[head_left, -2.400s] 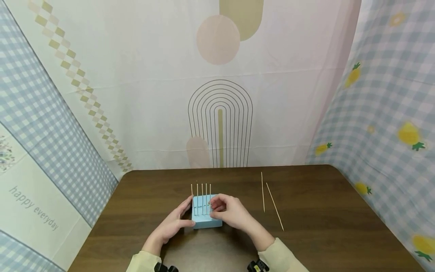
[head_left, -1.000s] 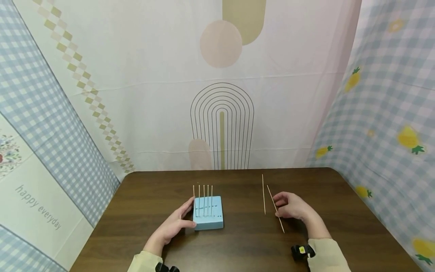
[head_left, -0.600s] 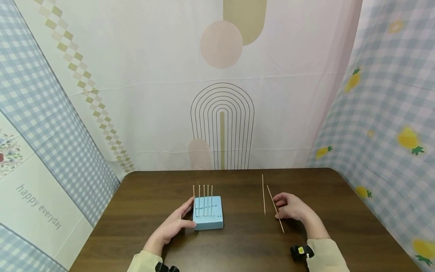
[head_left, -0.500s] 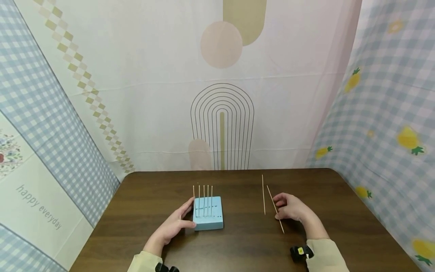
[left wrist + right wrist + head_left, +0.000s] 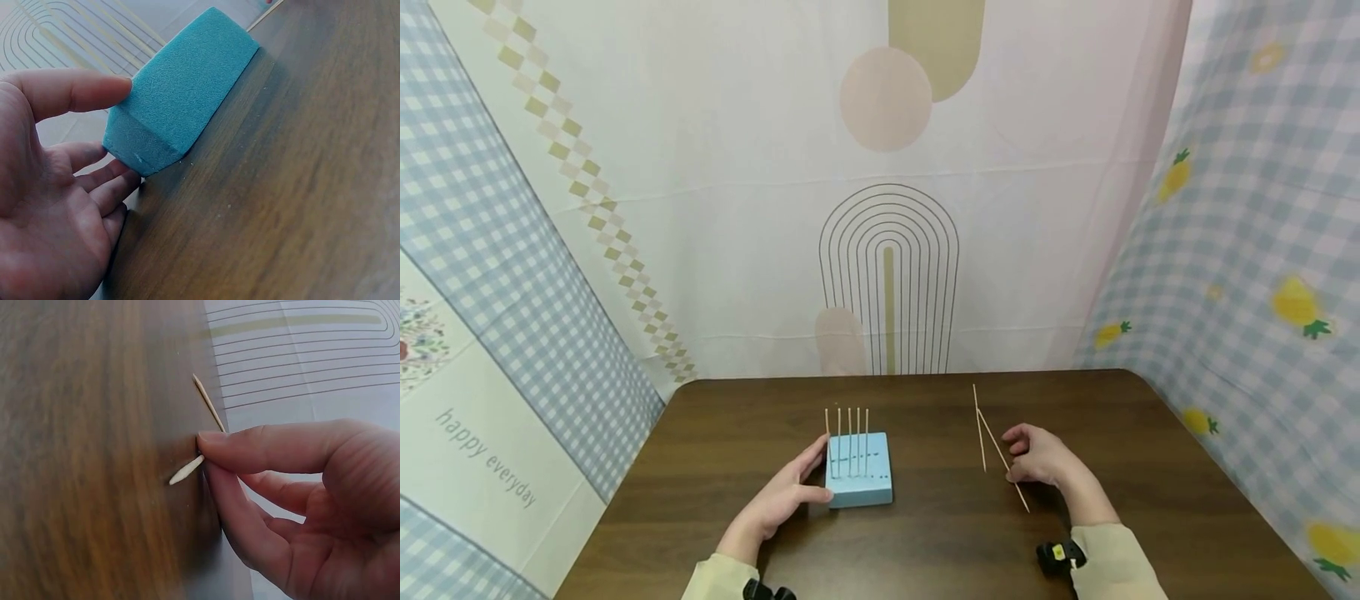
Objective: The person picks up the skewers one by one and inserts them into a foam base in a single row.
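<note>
A light blue foam block point(image 5: 877, 468) rests on the table with several thin bamboo skewers point(image 5: 859, 442) standing upright in it; small holes show in its top. My left hand point(image 5: 780, 497) holds the block at its left side, thumb at the near corner; in the left wrist view the thumb lies along an edge of the block point(image 5: 181, 87) and the fingers are against its end. Off to the right, my right hand point(image 5: 1047, 460) pinches a loose skewer point(image 5: 992, 435) between thumb and index finger. Its far end meets a second loose skewer point(image 5: 982, 450) lying beside it.
The brown wooden table point(image 5: 925, 550) ends in front of a white patterned cloth point(image 5: 760, 275). Checked cloths hang at both sides. Dark wrist cameras point(image 5: 1060, 557) are strapped on both wrists.
My right hand has gone from the block to the loose skewers on the right. The pinched skewer's far end has swung left against the other skewer. My left hand stays on the block.
</note>
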Motion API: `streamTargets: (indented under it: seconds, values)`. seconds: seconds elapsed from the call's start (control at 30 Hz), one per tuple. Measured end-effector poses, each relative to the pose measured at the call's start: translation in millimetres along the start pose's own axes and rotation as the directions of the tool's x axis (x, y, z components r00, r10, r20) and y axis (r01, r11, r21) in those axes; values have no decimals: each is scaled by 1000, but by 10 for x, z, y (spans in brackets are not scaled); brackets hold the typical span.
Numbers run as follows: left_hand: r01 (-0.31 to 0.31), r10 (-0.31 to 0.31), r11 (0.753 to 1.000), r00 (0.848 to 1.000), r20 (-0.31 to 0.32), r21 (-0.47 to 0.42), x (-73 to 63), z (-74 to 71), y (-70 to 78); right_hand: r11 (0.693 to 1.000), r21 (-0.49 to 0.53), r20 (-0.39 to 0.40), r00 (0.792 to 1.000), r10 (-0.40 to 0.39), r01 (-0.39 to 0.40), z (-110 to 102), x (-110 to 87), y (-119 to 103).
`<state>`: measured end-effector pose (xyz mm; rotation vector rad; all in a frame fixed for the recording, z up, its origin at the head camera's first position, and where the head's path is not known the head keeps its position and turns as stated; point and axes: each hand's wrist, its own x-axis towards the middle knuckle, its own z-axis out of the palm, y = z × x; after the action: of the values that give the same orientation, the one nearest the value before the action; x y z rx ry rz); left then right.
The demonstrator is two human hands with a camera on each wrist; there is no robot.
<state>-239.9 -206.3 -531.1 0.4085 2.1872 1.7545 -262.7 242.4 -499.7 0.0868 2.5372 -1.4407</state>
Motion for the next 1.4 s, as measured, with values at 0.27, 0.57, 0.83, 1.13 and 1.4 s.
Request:
streamTargets:
  seconds: [0.27,0.57,0.83,1.13,1.4]
  values:
    - [-8,8,1000,1000,4,2,12,-14,-57,1000,14,-10,1000,8,-8,27,-3,-11]
    - [-25,25,1000,1000,19,13,6,-26,-30,1000,24,20,1000,-2,2,-39,-2,-22]
    - [-18,18,1000,1000,20,6,-16,-23,11,999,47,53,999,8,-10,-77,14,42]
    - [-16,16,1000,1000,23,11,-10,-26,6,998,58,71,997,-4,0,-103,6,54]
    - [-16,16,1000,1000,25,2,-17,-19,18,992,129,67,998,-4,-5,-132,16,69]
